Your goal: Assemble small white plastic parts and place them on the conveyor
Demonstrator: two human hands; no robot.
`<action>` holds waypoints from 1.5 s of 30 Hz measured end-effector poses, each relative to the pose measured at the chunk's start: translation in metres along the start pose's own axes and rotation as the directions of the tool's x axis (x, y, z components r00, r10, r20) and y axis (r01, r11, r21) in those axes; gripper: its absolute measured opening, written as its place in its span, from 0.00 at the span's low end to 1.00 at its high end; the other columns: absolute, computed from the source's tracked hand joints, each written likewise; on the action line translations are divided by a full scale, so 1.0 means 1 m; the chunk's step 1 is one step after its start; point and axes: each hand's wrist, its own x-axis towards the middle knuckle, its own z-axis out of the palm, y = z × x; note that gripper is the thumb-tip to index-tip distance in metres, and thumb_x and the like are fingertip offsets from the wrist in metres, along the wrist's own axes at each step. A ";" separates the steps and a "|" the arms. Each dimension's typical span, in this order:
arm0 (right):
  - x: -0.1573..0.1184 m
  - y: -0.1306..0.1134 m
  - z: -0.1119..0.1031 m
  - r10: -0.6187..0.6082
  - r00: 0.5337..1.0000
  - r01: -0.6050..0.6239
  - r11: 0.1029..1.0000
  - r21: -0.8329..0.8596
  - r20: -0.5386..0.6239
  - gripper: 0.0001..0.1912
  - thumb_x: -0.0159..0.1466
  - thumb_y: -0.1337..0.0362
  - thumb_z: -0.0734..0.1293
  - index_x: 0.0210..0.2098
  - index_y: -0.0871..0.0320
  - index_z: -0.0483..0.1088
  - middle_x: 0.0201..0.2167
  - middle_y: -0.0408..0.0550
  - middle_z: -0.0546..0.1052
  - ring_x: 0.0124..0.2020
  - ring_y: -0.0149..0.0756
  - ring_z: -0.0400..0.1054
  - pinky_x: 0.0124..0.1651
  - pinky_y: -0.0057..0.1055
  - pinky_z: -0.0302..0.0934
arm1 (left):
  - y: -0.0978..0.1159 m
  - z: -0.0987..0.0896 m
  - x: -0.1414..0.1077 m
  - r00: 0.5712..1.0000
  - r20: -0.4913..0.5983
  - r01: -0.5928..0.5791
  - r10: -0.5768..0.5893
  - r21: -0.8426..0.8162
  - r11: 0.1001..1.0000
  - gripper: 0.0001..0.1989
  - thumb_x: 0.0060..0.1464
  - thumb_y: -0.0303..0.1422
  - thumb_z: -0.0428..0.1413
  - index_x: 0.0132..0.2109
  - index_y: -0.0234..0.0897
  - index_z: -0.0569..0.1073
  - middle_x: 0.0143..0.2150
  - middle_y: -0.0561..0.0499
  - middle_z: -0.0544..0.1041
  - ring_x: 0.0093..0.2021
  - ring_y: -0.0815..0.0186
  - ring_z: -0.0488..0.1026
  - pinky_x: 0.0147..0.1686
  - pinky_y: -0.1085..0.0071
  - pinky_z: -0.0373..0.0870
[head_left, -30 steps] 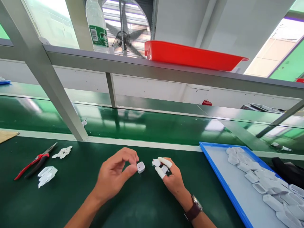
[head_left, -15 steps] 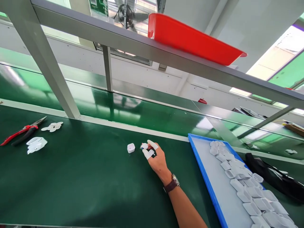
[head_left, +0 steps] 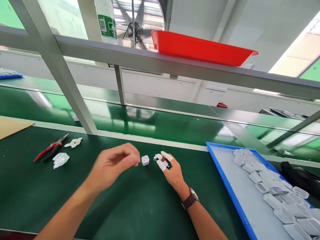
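My right hand (head_left: 172, 168), with white finger cots on thumb and forefinger, pinches a small white electronic part (head_left: 158, 157) with coloured bits at its left end. A second small white piece shows beneath the fingers. Just left of that part, a small white cube-shaped charger housing (head_left: 145, 160) with a slot on top rests on the green work surface. My left hand (head_left: 116, 161) hovers beside the housing, apart from it. Its fingers are curled and closed toward the thumb, slightly blurred, and whatever they hold, if anything, is hidden.
At right a blue-rimmed tray (head_left: 220, 176) carries many white plastic shells (head_left: 282, 196). Red-and-black pliers (head_left: 51, 149) and white scraps (head_left: 60, 160) lie at left. A metal shelf frame (head_left: 175, 63) crosses above, bearing a red tray (head_left: 200, 48) and a bottle (head_left: 107, 25).
My left hand has come into view from the lower left, up to the housing. My right hand keeps its pinch on the electronic part. The camera view has shifted left and up.
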 end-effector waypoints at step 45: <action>-0.017 -0.020 -0.005 -0.537 0.822 0.569 0.763 -0.306 0.190 0.36 0.63 0.80 0.66 0.67 0.52 0.60 0.50 0.56 0.75 0.48 0.42 0.73 0.48 0.40 0.74 | -0.078 0.057 -0.003 0.953 0.183 -0.257 0.241 0.070 0.964 0.18 0.65 0.29 0.55 0.60 0.45 0.70 0.55 0.48 0.79 0.55 0.62 0.77 0.57 0.64 0.76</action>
